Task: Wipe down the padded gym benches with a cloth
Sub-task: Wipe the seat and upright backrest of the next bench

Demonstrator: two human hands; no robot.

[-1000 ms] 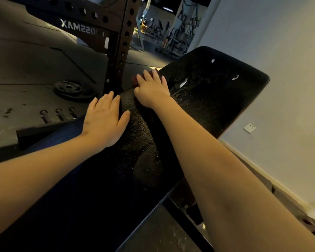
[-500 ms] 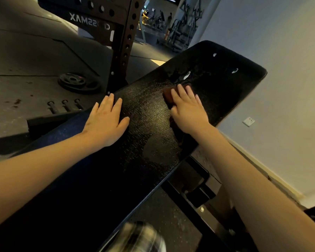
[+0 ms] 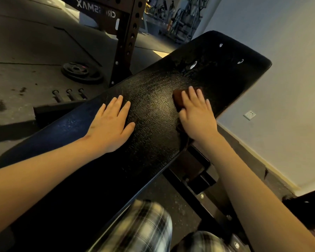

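Wiping progress is to be stated, together with the position of the cloth. (Supervisor)

The cloth [image 3: 178, 99], dark brown and folded, is located on the upper half of the bench pad [image 3: 153, 135], toward its right edge. It is pressed flat under the right hand [image 3: 198, 115], whose fingers are laid straight over it. The left hand [image 3: 109, 124] is spread, palm down, on the middle of the pad, and nothing is held by it. A damp-looking sheen is seen across the middle section, so that area is judged wiped. Bright droplets [image 3: 194, 65] are noted near the top end, which is judged not yet covered. The near end is in shadow and its state cannot be told. (Operator)

Surroundings and obstructions are to be listed. (Supervisor)

A rack upright [image 3: 127, 42] is positioned just beyond the pad's left edge, with a weight plate [image 3: 82, 72] on the floor near it. A wall socket [image 3: 249, 115] is seen on the wall along the right side. The bench frame [image 3: 198, 179] is exposed below the right edge. A checked trouser leg [image 3: 144, 224] is placed at the near edge. Nothing else is seen lying on the pad ahead of the cloth; reach along the left edge is judged restricted by the upright. (Operator)
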